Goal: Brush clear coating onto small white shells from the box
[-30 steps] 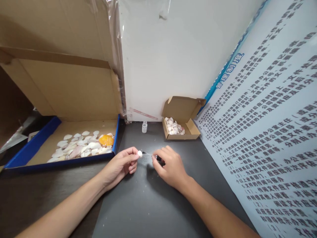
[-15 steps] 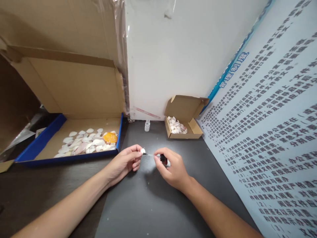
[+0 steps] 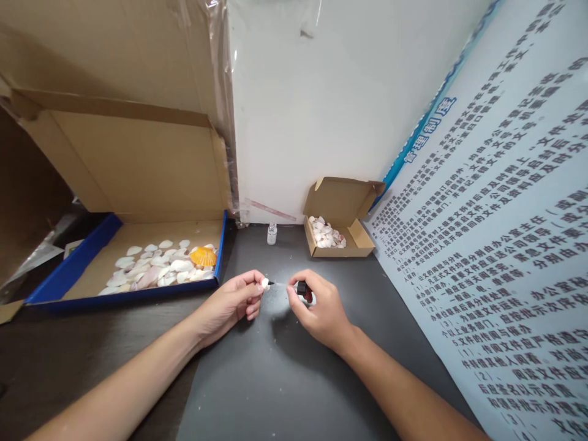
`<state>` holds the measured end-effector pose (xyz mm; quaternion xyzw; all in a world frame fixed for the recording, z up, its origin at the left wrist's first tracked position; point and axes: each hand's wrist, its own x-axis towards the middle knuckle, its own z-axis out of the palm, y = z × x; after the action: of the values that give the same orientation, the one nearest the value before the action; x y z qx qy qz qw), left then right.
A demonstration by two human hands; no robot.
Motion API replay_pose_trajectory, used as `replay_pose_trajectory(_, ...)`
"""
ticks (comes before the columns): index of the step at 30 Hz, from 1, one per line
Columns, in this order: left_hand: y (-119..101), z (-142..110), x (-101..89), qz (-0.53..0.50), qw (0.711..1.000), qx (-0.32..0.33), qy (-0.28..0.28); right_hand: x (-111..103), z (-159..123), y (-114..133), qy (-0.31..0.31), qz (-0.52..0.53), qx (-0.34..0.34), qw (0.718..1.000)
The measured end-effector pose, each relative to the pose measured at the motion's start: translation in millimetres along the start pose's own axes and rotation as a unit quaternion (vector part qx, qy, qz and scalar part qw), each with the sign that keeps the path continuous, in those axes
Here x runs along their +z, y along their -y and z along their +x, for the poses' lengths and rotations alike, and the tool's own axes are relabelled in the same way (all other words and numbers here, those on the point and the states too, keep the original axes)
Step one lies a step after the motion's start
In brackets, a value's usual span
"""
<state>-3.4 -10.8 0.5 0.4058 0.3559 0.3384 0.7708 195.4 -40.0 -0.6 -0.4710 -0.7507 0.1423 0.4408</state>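
Observation:
Between the thumb and fingers of my left hand [image 3: 239, 298] is a small white seashell [image 3: 265, 283]. My right hand [image 3: 319, 303] pinches a small brush [image 3: 281, 285] with a thin, clear stem and a dark tip. The tip points left and meets the shell's edge, or nearly so. A black cap-like part [image 3: 302, 288] shows inside the right hand's curled fingers; whether it belongs to the brush I cannot tell. Both hands are held over the dark mat [image 3: 239, 392].
To the left lies an open blue-edged cardboard box [image 3: 98, 269] with many white shells and an orange scallop shell [image 3: 203, 256]. A small glass bottle [image 3: 272, 234] stands by the wall. Right of it, a smaller open box [image 3: 342, 252] holds pale shells. A printed board [image 3: 505, 257] leans along the right.
The white shell has turned a little in my left fingers, and the brush's dark tip now sits slightly higher against it. The whole view has shifted a little.

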Motion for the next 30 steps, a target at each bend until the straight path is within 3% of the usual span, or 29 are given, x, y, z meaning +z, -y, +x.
replay_pose_trajectory(30,1.4,-0.6,-1.1,0.069,0.997,0.007,0.035,-2.5,2.0,2.5,0.016,-0.009,0.013,1.0)
